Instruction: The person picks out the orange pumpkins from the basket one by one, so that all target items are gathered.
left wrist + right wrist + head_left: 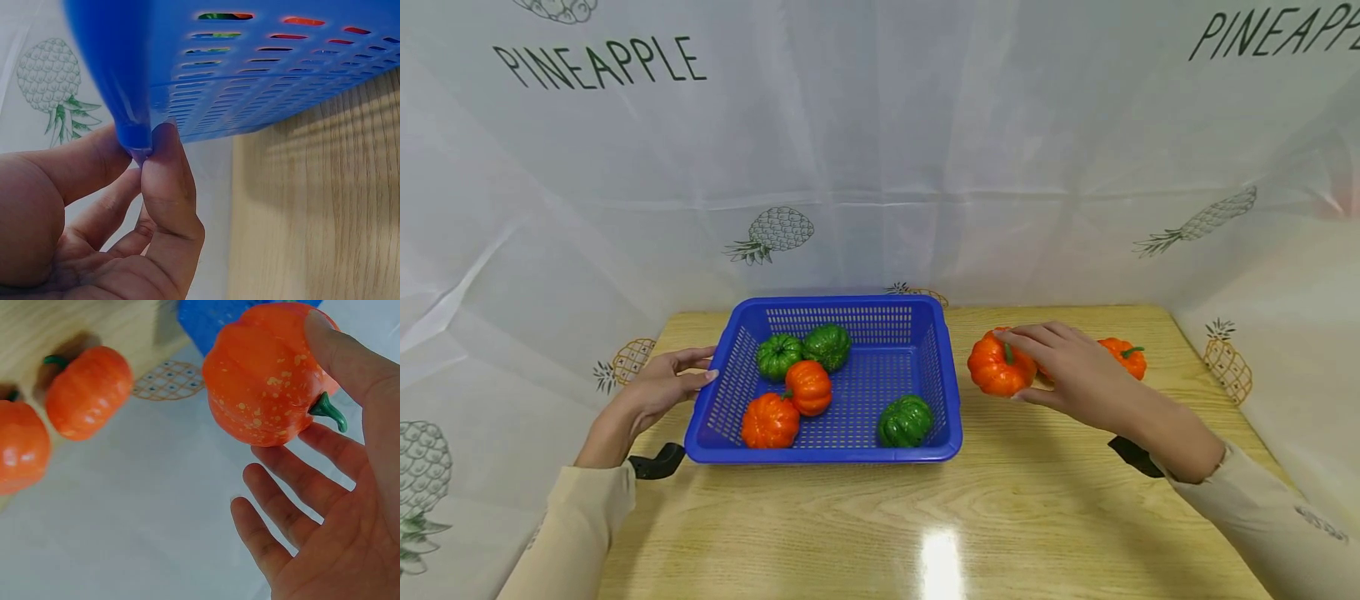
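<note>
At the left edge of a blue plastic basket point(820, 456), my left hand point(658, 387) pinches the rim between thumb and fingers, as the left wrist view shows close up. Three green pumpkins, one of them at the front right point(906, 422), lie inside with two orange pumpkins point(771, 422). My right hand point(1078, 372) grips another orange pumpkin point(269, 375) between thumb and fingertips, just right of the basket. This pumpkin has yellow specks and a curved green stem. Its ring and little fingers extend free of it.
Beyond my right hand sit two more orange pumpkins, one point(89, 394) beside the other point(22, 447); the head view partly hides them behind the hand. The wooden table point(820, 533) ends against a white curtain point(865, 133) printed with pineapples at the back and sides.
</note>
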### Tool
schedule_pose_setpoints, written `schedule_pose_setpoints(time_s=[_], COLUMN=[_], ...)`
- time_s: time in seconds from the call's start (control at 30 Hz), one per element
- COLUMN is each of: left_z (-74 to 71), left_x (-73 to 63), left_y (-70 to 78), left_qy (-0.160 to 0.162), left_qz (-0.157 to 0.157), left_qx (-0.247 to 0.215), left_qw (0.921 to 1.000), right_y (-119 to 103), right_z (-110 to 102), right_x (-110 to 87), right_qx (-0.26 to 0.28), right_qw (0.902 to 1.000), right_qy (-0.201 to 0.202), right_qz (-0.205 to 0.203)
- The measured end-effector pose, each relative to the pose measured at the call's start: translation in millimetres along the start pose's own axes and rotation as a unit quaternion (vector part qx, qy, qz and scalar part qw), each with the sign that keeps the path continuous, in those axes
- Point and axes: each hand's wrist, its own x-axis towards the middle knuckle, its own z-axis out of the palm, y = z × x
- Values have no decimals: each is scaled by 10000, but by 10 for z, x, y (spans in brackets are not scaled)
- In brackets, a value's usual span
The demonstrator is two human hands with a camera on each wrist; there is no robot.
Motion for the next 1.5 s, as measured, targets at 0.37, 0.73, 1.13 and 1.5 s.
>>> schedule_pose_setpoints(time_s=[0.37, 0.73, 1.13, 1.5], left_z=[28, 24, 32, 33], left_x=[-39, -35, -28, -32], left_y=[37, 25, 30, 23], left_qy=[19, 35, 35, 58], left_qz=[116, 125, 81, 96], left_qx=[-168, -120, -115, -107], left_qw=[9998, 9998, 9999, 9999], right_y=[157, 263, 291, 300], right_z=[272, 535, 674, 733], right_x=[-256, -384, -413, -379], right_qx=[69, 161, 31, -113], right_qw=[9996, 9983, 9987, 9976], right_qy=[-74, -234, -190, -317], right_qz=[266, 505, 467, 612])
